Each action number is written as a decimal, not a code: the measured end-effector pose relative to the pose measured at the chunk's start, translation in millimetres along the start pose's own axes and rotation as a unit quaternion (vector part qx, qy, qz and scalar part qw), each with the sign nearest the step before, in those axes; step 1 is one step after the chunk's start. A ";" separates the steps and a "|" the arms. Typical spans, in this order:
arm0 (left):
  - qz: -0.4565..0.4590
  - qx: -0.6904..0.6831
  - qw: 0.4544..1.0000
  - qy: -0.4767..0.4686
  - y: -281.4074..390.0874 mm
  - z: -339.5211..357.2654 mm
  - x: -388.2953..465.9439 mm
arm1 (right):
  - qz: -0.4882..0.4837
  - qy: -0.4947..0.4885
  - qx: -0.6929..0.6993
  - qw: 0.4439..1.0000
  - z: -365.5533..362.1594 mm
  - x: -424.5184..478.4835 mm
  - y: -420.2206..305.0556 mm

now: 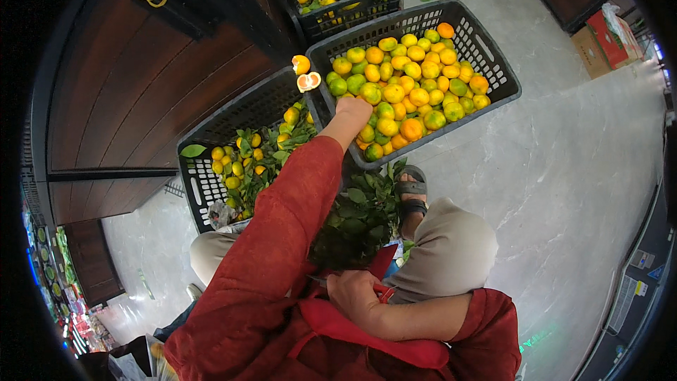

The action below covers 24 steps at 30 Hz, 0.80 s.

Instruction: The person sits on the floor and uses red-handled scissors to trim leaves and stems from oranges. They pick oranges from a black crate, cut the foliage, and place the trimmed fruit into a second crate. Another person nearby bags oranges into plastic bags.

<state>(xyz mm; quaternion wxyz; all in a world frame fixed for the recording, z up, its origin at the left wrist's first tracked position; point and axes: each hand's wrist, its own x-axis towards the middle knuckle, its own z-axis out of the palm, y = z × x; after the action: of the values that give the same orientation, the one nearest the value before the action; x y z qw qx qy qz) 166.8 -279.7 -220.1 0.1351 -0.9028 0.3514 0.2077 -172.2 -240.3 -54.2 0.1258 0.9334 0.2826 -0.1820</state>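
Note:
My left hand (355, 110) reaches over the near left rim of a black plastic crate (508, 96) filled with green-and-orange mandarins (393, 93). Its fingers are curled down among the fruit, and whether one is in them is hidden. Low by my lap, my right hand (353, 292) grips a pair of red-handled scissors (383, 292), whose metal tip points left. To the left, a second black crate (191, 190) holds leafy mandarins (232, 168). A partly peeled mandarin (300, 64) and an opened mandarin piece (308, 82) rest where the crates' rims meet.
Cut leaves (365, 206) are heaped between my legs, beside my sandalled foot (411, 190). Another crate of mandarins (338, 10) stands at the far end. Dark wooden panelling (153, 111) borders the left side. A red cardboard box (611, 39) sits on the grey floor, far right.

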 end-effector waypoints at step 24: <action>0.272 -0.453 0.829 -0.185 -59.8 73.3 -306.2 | -0.175 -0.099 0.118 0.972 -13.2 7.7 -21.8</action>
<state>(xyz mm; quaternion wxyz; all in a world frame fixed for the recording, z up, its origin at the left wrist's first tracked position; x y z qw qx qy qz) -16.5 -31.2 -134.7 -0.2885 -0.6757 0.4175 0.5346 -175.1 -214.5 -48.3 0.0081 0.8552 0.4041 -0.3245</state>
